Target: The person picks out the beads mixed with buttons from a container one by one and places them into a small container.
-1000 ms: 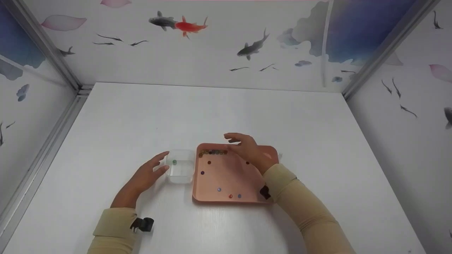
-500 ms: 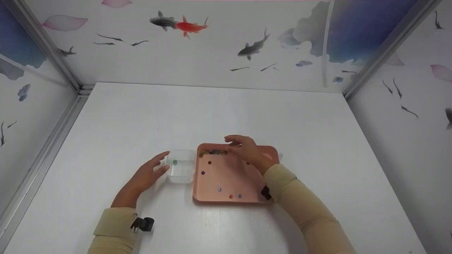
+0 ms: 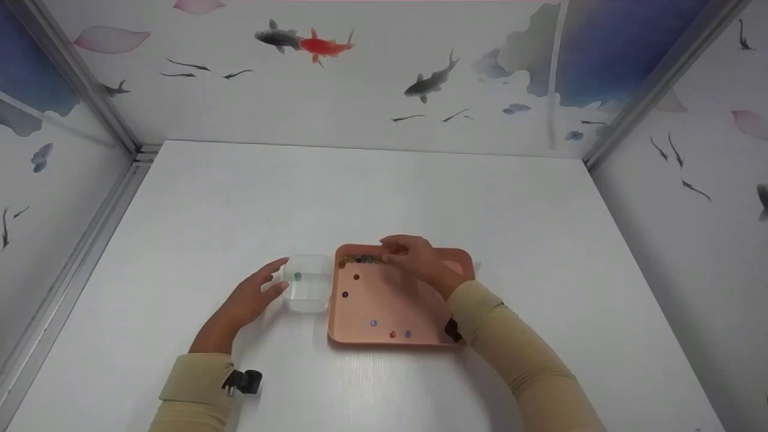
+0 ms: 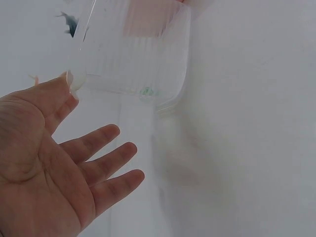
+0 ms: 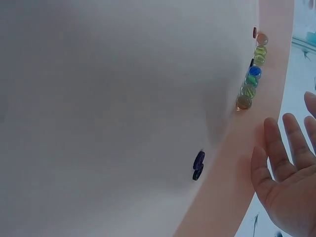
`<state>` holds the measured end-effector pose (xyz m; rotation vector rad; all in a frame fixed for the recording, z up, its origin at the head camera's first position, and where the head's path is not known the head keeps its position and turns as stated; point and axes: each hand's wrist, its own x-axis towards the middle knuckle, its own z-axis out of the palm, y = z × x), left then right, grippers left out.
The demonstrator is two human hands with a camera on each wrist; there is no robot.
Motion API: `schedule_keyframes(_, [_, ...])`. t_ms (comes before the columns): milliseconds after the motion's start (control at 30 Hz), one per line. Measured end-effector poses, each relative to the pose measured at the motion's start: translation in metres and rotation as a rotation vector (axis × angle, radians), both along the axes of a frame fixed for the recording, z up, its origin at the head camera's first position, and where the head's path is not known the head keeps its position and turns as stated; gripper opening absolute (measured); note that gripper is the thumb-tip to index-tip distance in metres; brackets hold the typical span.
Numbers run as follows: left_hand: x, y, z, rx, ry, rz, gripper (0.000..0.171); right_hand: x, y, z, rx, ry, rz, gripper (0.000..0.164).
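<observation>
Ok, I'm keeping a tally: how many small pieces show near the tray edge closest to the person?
3: a pale blue piece leftmost, an orange-red piece in the middle, a greyish-blue piece rightmost. The right sleeve may hide more.

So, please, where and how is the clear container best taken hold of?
I would pinch the clear container by its left wall, coming from the left: that wall looks thin and straight, the left hand is beside it, and the tray crowds the right side. Keep it level, since a green marble lies inside.
</observation>
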<state>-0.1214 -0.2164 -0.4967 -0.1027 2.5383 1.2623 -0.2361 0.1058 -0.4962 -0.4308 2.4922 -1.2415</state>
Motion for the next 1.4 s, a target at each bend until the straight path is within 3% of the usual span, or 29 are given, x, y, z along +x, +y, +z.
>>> schedule_keyframes(400, [0.001,0.000,0.000,0.007,0.008,0.008,0.058,-0.001,-0.002,-0.002,0.103,-0.028,-0.024,0.032])
schedule_keyframes(700, [0.002,-0.001,-0.001,0.036,0.009,-0.003,0.060,-0.001,-0.001,-0.007,0.104,0.049,0.022,0.030])
schedule_keyframes(1400, [0.001,-0.001,-0.002,0.020,0.019,0.006,0.058,0.004,-0.007,-0.011,0.204,-0.013,-0.001,0.034])
